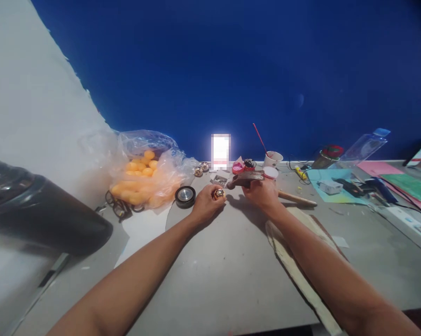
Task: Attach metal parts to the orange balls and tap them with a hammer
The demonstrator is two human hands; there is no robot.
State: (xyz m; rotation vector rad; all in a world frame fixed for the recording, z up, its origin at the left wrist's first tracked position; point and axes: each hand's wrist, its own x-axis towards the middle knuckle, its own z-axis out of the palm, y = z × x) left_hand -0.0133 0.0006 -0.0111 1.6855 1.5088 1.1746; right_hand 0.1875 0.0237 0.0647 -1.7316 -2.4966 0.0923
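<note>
My left hand (204, 201) is closed around a small shiny gold ball-shaped piece (219, 193), held just above the grey table. To its right, my right hand (263, 195) grips a hammer (246, 177) close to its dark metal head. The hammer's wooden handle (298, 199) sticks out to the right beneath the hand, and its head points toward the gold piece without touching it. A small open box (220, 180) with tiny bits inside sits behind the gold piece. Left of my left hand lies a round black-rimmed metal disc (185, 196).
A clear bag of orange balls (143, 170) stands back left, near a large dark cylinder (45, 210). Behind the hands are gold balls (199, 170), a bright blurred screen (221, 151) and a cup (274, 158) with a red stick. A plastic bottle (364, 145) lies at right.
</note>
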